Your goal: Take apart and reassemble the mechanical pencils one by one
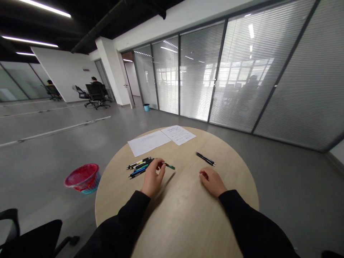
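Note:
Pinched in my left hand [154, 176] is a pen with a green end [170, 166], raised a little over the round table and casting a shadow on it. Just left of that hand lies a loose pile of several pens [138, 167], black, yellow, white, green and blue; the hand hides part of it. My right hand [212, 180] rests on the tabletop with its fingers curled in, and whether anything is inside them is hidden. Beyond it, two black pens [205, 158] lie side by side.
The round wooden table [185, 229] bears two paper sheets, one blank-looking [149, 142] and one printed [179, 135], at its far edge. A red-lined basket [83, 177] stands on the floor at left. Black chair [29, 236] at lower left. Someone sits far back near office chairs [98, 94].

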